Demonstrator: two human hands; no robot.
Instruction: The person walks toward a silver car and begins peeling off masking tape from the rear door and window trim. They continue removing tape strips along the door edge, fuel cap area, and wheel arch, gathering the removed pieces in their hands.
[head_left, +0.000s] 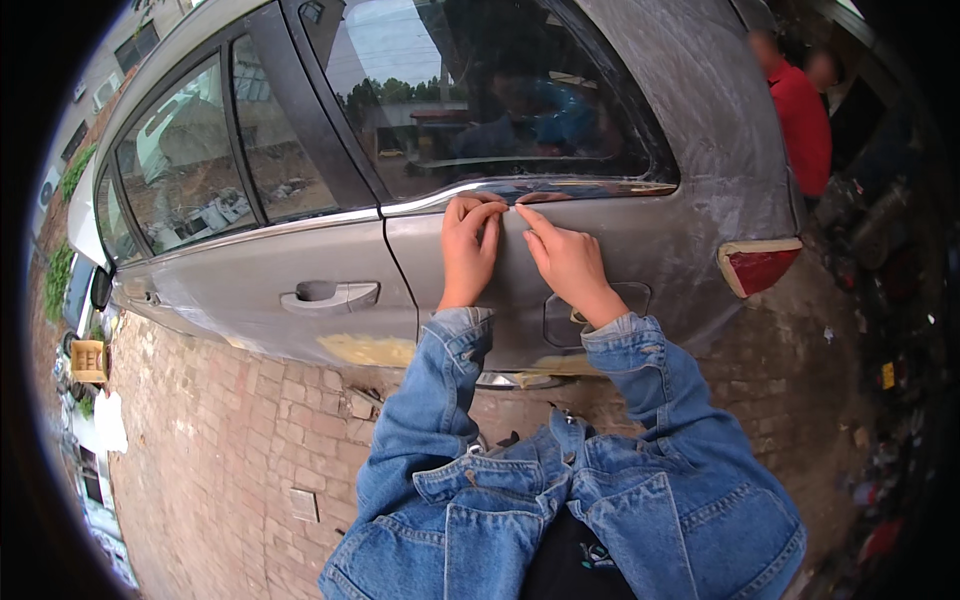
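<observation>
A chrome window trim strip (427, 201) runs below the dark rear side window (487, 97) of a car with dull grey, sanded-looking panels. My left hand (471, 251) is at the strip's lower edge, fingers bent and thumb near the index finger. Close beside it, my right hand (574, 262) touches the same edge with its extended index finger, the thumb held apart. A tiny pale spot shows between the fingertips; whether it is a held piece or a glint is unclear. Below my right wrist is the fuel filler flap (559, 322), partly hidden by my arm.
A door handle (330, 297) juts out at left. Yellowish filler (367, 349) marks the lower door. The red tail light (761, 268) has tape-like edging. Brick paving (247, 435) lies below, with a cardboard box (89, 361) farther left. A person in red (802, 127) is behind the car.
</observation>
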